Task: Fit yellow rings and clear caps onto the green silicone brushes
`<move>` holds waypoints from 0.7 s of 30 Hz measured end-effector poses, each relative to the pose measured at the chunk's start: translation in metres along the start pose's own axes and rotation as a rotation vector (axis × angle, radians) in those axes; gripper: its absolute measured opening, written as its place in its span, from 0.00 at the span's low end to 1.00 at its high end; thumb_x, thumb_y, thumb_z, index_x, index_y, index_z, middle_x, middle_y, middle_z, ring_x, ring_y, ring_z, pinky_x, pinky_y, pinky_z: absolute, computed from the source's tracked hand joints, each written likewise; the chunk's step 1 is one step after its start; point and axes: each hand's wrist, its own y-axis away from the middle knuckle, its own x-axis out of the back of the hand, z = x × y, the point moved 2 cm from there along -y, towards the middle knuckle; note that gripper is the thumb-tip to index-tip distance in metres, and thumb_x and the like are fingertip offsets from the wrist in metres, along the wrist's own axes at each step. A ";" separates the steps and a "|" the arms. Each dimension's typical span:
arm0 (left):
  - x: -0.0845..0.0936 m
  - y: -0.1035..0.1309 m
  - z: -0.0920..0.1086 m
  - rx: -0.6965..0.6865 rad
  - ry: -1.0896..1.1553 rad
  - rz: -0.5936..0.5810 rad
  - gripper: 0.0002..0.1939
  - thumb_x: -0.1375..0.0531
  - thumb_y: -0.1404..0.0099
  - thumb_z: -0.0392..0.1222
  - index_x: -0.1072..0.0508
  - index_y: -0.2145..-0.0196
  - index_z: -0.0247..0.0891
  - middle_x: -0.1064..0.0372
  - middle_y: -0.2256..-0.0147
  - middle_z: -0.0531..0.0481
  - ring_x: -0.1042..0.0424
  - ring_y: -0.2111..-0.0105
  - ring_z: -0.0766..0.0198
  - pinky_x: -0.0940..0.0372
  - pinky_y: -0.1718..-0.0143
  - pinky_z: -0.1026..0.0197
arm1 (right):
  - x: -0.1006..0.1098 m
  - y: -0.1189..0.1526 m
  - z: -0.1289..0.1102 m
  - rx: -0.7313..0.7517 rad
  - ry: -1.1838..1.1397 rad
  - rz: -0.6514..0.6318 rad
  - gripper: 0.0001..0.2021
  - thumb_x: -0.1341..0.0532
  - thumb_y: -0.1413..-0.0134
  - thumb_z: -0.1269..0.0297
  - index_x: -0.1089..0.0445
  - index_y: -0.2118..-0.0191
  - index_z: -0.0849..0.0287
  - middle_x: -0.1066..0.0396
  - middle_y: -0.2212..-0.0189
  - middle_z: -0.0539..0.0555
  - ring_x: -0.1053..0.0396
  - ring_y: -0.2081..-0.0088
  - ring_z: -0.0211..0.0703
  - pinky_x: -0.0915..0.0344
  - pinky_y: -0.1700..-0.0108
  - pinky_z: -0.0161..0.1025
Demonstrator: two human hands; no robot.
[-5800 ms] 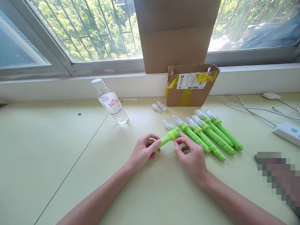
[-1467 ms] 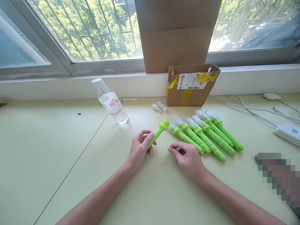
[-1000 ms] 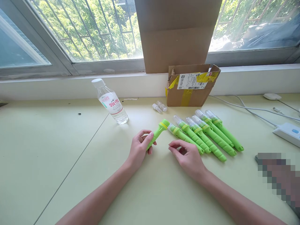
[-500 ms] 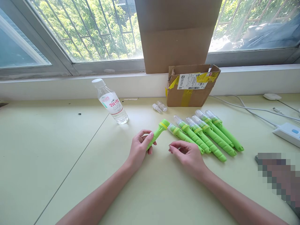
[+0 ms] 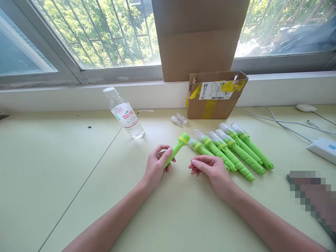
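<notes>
My left hand (image 5: 158,161) is closed around a green plastic handle (image 5: 175,152), its threaded, uncapped end pointing up and away to the right. To the right, my right hand (image 5: 210,170) hovers low over the table with thumb and fingertips pinched together; whatever is between them, if anything, is too small to make out. Just beyond it lies a slanting row of several similar green handles (image 5: 240,152), each topped with a clear ribbed cap. Farther back rest a small white-and-clear plastic piece (image 5: 175,120) and a clear cap (image 5: 181,118).
A water bottle (image 5: 126,115) stands at the back left. An opened cardboard box (image 5: 210,108) sits by the window wall. White cables (image 5: 278,120) and a power strip (image 5: 322,148) lie at the right, near a pixelated object (image 5: 312,199) on the pale table (image 5: 78,168).
The fingers of my right hand have shifted slightly, with the lower ones now showing beneath the thumb. My left hand keeps the green handle in the same place.
</notes>
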 end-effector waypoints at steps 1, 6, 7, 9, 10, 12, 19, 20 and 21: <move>0.000 0.000 0.000 0.000 0.000 0.000 0.14 0.42 0.38 0.53 0.35 0.64 0.39 0.32 0.76 0.54 0.40 0.85 0.72 0.45 0.80 0.67 | 0.000 0.000 0.000 -0.003 -0.007 0.001 0.08 0.34 0.50 0.60 0.24 0.70 0.60 0.24 0.72 0.55 0.30 0.73 0.38 0.35 0.70 0.35; 0.000 0.000 0.000 -0.003 -0.002 0.002 0.14 0.42 0.38 0.53 0.35 0.64 0.39 0.32 0.76 0.54 0.40 0.86 0.72 0.46 0.80 0.67 | 0.001 0.000 0.001 -0.011 -0.021 0.000 0.08 0.34 0.50 0.60 0.24 0.70 0.60 0.24 0.72 0.55 0.30 0.73 0.38 0.35 0.70 0.35; 0.000 0.000 0.000 -0.004 -0.002 0.002 0.14 0.42 0.38 0.53 0.35 0.64 0.39 0.32 0.76 0.54 0.40 0.86 0.72 0.46 0.80 0.67 | 0.001 0.000 0.001 -0.013 -0.021 -0.001 0.08 0.34 0.50 0.60 0.24 0.70 0.60 0.24 0.72 0.55 0.30 0.73 0.38 0.35 0.70 0.35; 0.000 0.000 -0.001 -0.002 -0.002 0.001 0.14 0.42 0.38 0.53 0.35 0.64 0.39 0.32 0.76 0.54 0.40 0.86 0.72 0.45 0.80 0.67 | 0.001 0.000 0.001 -0.014 -0.023 0.000 0.08 0.34 0.50 0.59 0.24 0.70 0.60 0.24 0.72 0.55 0.29 0.72 0.38 0.35 0.70 0.35; 0.000 0.000 -0.001 -0.001 -0.002 0.000 0.14 0.42 0.38 0.53 0.35 0.64 0.39 0.32 0.76 0.54 0.40 0.85 0.72 0.45 0.80 0.67 | 0.001 0.000 0.001 -0.014 -0.025 0.001 0.09 0.34 0.50 0.59 0.24 0.70 0.60 0.24 0.72 0.55 0.29 0.72 0.38 0.35 0.70 0.35; 0.000 0.000 -0.001 0.001 -0.002 -0.002 0.14 0.42 0.38 0.53 0.35 0.63 0.39 0.32 0.76 0.54 0.40 0.85 0.72 0.45 0.80 0.67 | 0.001 -0.001 0.001 -0.015 -0.028 0.002 0.09 0.34 0.50 0.59 0.24 0.69 0.60 0.24 0.71 0.55 0.29 0.72 0.39 0.34 0.70 0.35; 0.000 0.000 -0.001 0.003 -0.004 -0.003 0.14 0.42 0.38 0.53 0.35 0.64 0.39 0.32 0.76 0.55 0.40 0.85 0.73 0.46 0.80 0.67 | 0.001 0.000 0.000 -0.013 -0.041 0.009 0.08 0.33 0.51 0.59 0.26 0.71 0.60 0.25 0.73 0.54 0.29 0.72 0.39 0.34 0.69 0.36; 0.000 0.000 -0.001 0.003 -0.006 -0.003 0.14 0.42 0.38 0.53 0.35 0.64 0.39 0.32 0.76 0.55 0.40 0.85 0.73 0.46 0.80 0.67 | 0.000 0.000 0.000 -0.013 -0.045 0.009 0.08 0.33 0.52 0.59 0.26 0.71 0.60 0.25 0.74 0.54 0.29 0.73 0.39 0.33 0.69 0.36; 0.000 0.000 0.000 0.003 -0.007 -0.005 0.14 0.42 0.38 0.53 0.35 0.64 0.39 0.32 0.76 0.55 0.40 0.85 0.73 0.46 0.80 0.67 | 0.000 0.001 -0.001 -0.014 -0.048 0.008 0.09 0.33 0.52 0.59 0.27 0.72 0.60 0.25 0.74 0.54 0.29 0.73 0.40 0.33 0.69 0.36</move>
